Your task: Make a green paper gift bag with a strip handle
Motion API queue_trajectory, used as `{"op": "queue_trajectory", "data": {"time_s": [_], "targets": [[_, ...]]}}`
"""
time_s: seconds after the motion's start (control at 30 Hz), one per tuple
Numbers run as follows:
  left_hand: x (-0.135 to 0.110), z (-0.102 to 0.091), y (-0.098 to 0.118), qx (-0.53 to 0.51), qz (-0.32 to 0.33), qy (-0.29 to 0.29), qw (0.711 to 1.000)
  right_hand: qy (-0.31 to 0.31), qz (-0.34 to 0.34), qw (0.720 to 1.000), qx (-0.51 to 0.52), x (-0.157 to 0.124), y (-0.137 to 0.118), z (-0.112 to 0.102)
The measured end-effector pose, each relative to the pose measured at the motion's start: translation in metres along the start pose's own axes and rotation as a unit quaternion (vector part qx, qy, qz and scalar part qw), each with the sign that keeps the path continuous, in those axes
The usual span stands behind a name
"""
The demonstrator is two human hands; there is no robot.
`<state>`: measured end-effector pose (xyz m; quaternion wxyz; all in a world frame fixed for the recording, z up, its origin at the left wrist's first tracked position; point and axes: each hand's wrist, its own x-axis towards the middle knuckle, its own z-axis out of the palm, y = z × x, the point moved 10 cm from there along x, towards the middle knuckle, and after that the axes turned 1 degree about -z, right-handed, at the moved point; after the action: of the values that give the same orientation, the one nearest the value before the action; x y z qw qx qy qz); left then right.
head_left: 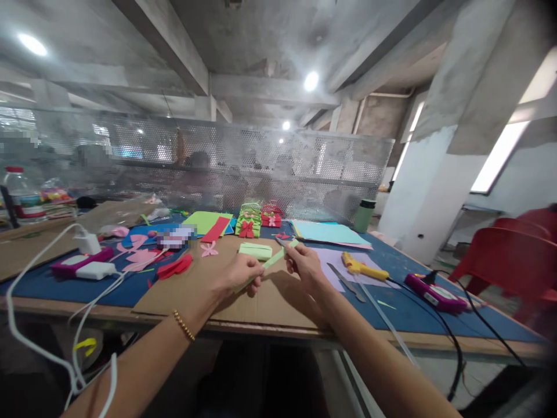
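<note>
forearms (154, 351) at bottom; left hand (243, 271) and right hand (305, 264), fingers pinching a loose green strip (275, 260); mid-frame, folded pale-green piece (256, 251) lies untrimmed, red-bowed green piece (248, 224) looks assembled.

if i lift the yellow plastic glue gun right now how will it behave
The yellow plastic glue gun is probably rigid, given its solid-looking body. Its trailing black cord may tug, and the lilac paper sheet beneath might shift.
</note>
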<state>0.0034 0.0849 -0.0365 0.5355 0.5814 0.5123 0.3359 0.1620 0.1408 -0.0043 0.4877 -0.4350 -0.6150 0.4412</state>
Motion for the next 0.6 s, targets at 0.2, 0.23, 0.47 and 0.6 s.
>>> {"op": "queue_trajectory", "data": {"time_s": [0.2, 0.23, 0.47, 0.6], "targets": [[-0.003, 0.003, 0.006, 0.004, -0.009, -0.034, 0.999, -0.003, 0.025, 0.999, 0.023, 0.001, 0.009, 0.004], [0.0, 0.006, 0.01, 0.0, -0.008, -0.036, 0.999, -0.012, 0.029, 0.999, 0.024, -0.002, 0.009, 0.008], [0.013, 0.019, 0.015, -0.007, -0.013, -0.032, 0.999, -0.035, 0.053, 0.998, 0.026, -0.013, 0.013, 0.017], [0.006, 0.016, 0.009, 0.002, -0.023, -0.038, 0.999, -0.024, 0.061, 0.998, 0.025, -0.011, 0.015, 0.012]]}}
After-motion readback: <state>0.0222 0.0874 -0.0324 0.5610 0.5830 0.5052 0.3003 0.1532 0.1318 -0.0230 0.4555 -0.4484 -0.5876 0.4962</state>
